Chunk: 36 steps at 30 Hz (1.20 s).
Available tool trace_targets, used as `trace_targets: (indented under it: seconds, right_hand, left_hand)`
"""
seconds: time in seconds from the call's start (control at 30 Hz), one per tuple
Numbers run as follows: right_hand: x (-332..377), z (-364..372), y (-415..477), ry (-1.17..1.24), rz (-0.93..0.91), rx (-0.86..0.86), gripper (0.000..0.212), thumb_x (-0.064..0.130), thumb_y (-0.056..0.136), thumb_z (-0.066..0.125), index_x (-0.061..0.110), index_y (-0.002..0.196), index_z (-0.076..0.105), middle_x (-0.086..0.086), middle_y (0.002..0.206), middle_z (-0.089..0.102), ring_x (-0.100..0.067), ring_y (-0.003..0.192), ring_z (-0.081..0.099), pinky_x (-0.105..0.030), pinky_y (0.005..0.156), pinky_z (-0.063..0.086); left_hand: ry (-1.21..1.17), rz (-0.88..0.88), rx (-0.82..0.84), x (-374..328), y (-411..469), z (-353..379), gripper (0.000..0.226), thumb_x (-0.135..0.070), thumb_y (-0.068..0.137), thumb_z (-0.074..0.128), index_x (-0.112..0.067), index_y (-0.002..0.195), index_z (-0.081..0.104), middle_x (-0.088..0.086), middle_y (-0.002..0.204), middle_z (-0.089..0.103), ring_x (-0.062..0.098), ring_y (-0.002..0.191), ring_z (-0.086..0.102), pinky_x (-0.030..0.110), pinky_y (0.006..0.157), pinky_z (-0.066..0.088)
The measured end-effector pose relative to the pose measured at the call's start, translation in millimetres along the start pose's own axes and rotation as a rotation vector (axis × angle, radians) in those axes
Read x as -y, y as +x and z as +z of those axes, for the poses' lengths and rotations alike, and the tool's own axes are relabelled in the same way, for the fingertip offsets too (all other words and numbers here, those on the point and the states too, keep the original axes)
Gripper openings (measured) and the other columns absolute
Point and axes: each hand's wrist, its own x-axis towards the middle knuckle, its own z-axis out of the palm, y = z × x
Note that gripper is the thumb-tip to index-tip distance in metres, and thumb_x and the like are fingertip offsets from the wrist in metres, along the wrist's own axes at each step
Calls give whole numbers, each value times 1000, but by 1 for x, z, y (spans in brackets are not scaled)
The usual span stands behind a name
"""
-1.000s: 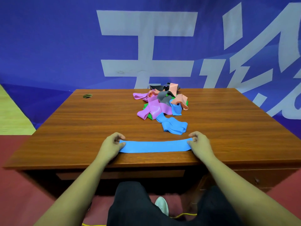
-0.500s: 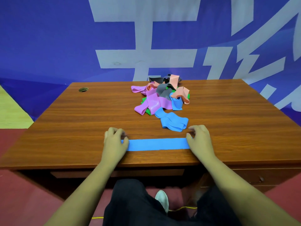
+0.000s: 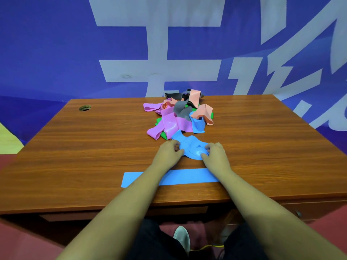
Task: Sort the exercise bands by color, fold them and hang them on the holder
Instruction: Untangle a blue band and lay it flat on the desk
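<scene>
A flattened blue band (image 3: 185, 176) lies straight along the near edge of the wooden desk (image 3: 75, 147), and both forearms cross over it. Beyond it sits a crumpled blue band (image 3: 191, 147). My left hand (image 3: 169, 152) pinches that band's left side, and my right hand (image 3: 216, 154) pinches its right side. Behind them is a tangled pile of bands (image 3: 180, 117) in pink, peach, grey, green, black and blue. No holder is in view.
A round cable hole (image 3: 85, 107) sits at the desk's far left corner. A blue banner wall with white lettering (image 3: 169, 53) stands right behind the desk. My knees and a shoe (image 3: 181, 239) show under the front edge.
Both hands let go of the flattened blue band, which stays at the desk's front edge. They moved forward and took hold of the crumpled blue band near the pile.
</scene>
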Motion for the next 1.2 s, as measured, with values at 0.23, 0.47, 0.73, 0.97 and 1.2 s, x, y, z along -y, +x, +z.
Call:
trace_targets:
  seconds: [0.23,0.47,0.73,0.97,1.2]
  right_hand:
    - [-2,-7,2,63,-46,-49,7,17,90,62,15,93,68,-3,96,58,-17,83,56,-28,73,43]
    - [24,-41,0,564,41,-61,9,12,88,64,10,87,73,3,82,68,-8,73,59,-17,64,44]
    - [49,-58,3,771,170,62,26,20,76,82,7,97,72,-2,82,66,-11,69,57,-20,60,43]
    - [101,-86,0,839,-188,68,11,15,86,73,17,97,72,12,89,70,-4,85,63,-30,82,52]
    - [123,-99,5,834,-313,57,2,8,88,69,9,87,70,4,79,67,-7,75,59,-25,73,49]
  left_hand:
    - [-93,-84,-50,1,9,15,22,-20,84,71,-18,105,67,-7,84,62,13,84,61,25,74,49]
    - [-555,-27,-156,-22,10,-23,9,-12,90,63,-20,91,65,-5,83,63,12,76,58,29,73,53]
    - [-613,175,-143,-55,9,-88,18,-3,93,54,-19,95,63,6,99,69,27,89,66,39,79,59]
    - [-715,253,-99,-72,1,-121,26,-4,92,61,-28,100,63,9,107,70,14,88,64,24,70,51]
    - [-1092,119,-34,-75,-8,-126,26,-2,91,62,-16,112,58,9,99,72,16,85,69,22,70,54]
